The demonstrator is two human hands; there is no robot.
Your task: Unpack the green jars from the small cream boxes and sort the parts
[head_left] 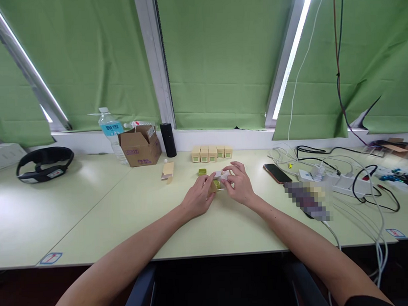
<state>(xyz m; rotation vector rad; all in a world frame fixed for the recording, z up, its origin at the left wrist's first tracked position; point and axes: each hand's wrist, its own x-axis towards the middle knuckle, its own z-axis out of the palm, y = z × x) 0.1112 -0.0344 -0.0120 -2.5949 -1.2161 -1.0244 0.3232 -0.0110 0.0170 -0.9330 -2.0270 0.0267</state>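
Observation:
Both hands meet over the middle of the table at a small beige box with white inner flaps. My left hand has its fingers closed around the box's left side. On the right, my right hand pinches at the white flap, index finger raised. A small green piece shows at the box opening between the hands; whether it is fully inside is hard to see. Just behind my left fingers lies a small green container. Farther left is an unfolded beige box with its flaps out.
Several small beige boxes stand in a row at the back. Left of them are a black cylinder, a cardboard box and a water bottle. A phone, power strips and tangled cables occupy the right side.

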